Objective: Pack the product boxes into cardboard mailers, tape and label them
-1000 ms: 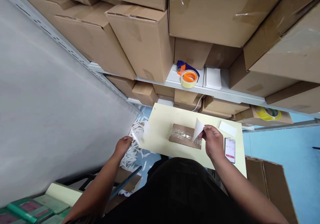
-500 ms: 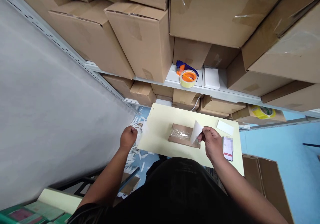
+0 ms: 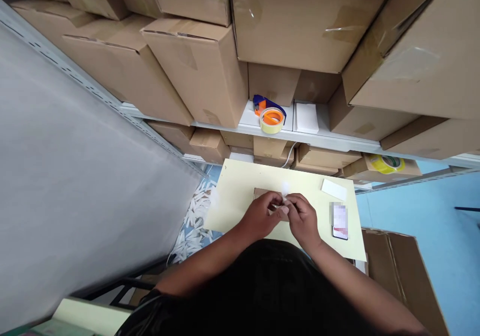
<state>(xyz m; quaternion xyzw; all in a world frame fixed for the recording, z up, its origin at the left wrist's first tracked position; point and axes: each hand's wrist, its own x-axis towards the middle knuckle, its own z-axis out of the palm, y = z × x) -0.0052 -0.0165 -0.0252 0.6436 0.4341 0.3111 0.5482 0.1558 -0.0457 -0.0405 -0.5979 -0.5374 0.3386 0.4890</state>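
Both hands meet over a small brown parcel wrapped in clear film, lying on a pale yellow table. My right hand pinches a white label, which is blurred above the fingers. My left hand has its fingers curled at the same spot, touching the label and the parcel. Most of the parcel is hidden under the hands.
A phone and a white card lie at the table's right side. White paper strips litter the floor at left. A tape dispenser sits on the shelf among cardboard boxes. An open carton stands at right.
My left hand has swung in from the paper strips at the table's left edge to join the right hand over the parcel. The label has come down towards the parcel.
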